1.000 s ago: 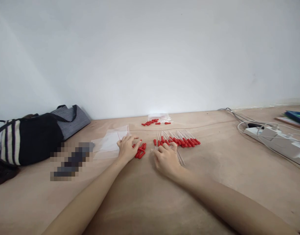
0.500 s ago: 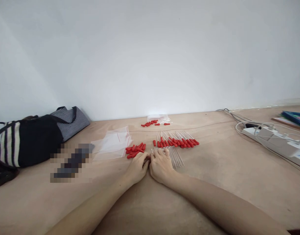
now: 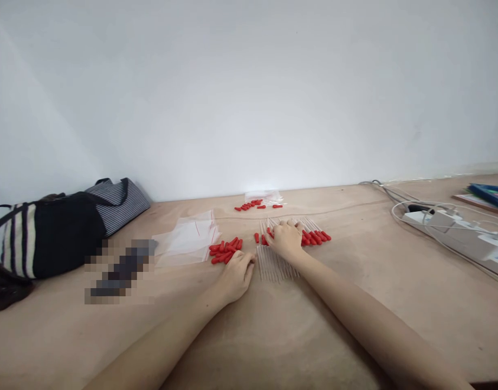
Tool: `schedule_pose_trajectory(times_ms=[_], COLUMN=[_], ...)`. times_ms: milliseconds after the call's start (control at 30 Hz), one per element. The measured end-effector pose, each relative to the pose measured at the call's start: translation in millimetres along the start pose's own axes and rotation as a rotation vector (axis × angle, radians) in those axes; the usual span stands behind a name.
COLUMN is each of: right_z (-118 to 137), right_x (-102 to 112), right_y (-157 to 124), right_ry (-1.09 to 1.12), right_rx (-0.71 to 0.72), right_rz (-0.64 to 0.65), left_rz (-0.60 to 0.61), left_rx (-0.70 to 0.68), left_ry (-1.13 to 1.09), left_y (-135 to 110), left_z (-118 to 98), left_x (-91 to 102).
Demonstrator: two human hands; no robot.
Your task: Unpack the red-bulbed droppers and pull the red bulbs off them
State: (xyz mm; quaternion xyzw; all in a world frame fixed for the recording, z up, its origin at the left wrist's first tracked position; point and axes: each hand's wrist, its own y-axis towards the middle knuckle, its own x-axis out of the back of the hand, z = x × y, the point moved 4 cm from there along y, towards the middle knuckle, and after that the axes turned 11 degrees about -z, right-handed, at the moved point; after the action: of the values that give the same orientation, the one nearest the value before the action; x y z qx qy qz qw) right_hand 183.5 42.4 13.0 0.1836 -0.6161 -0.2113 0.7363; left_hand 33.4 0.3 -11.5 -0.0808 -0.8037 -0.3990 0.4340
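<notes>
My right hand [image 3: 286, 237] lies over a row of clear tubes with red caps [image 3: 316, 235], fingers curled on them. Just in front of it is a batch of bare clear tubes [image 3: 273, 265]. My left hand [image 3: 237, 273] rests on the wooden table [image 3: 354, 281], fingers loosely bent, beside the left edge of the bare tubes and just below a pile of loose red caps [image 3: 224, 250]. What the left fingers hold, if anything, is hidden.
Clear zip bags [image 3: 187, 238] lie left of the caps. More red caps and a small bag [image 3: 259, 201] sit near the wall. A striped black bag [image 3: 62, 227] and a blurred dark object [image 3: 121, 268] are at left. A power strip with white cables [image 3: 447, 222] is at right.
My right hand moved forward from the bare tubes onto the capped row. My left hand came back from the red caps to the left edge of the bare tubes.
</notes>
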Motion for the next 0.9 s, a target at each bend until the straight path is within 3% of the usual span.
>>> schedule_pose_trajectory(times_ms=[200,400,533,633,767,900], right_z=[4.7,-3.3,-9.3,-9.5,-2.7,-1.9], right_x=[-11.6,-1.3,11.3,21.3,31.3,33.6], right_y=[6.8,2.9,-17.4,-36.8,-54.5,-60.8], right_ry=[0.027,0.093,0.296,0.525,0.614,0.558], right_rx=[-0.026,-0.099,-0.185,-0.223,-0.147,-0.024], right_rz=[-0.008,-0.054,-0.069,-0.14,-0.231,-0.271], left_rz=[-0.055,-0.158,-0.12,-0.075,-0.074,-0.104], left_rx=[-0.008,0.008,0.2,0.377,0.568,0.723], left_ry=[0.011,-0.036,-0.199,-0.393,-0.743,-1.0], left_y=[-4.3,2.4,15.9,24.7,30.9,29.9], left_z=[-2.6,-2.3,2.7,2.3,-8.0,-14.5], left_x=[6.4,17.5,21.2,12.1,-9.7,-20.0])
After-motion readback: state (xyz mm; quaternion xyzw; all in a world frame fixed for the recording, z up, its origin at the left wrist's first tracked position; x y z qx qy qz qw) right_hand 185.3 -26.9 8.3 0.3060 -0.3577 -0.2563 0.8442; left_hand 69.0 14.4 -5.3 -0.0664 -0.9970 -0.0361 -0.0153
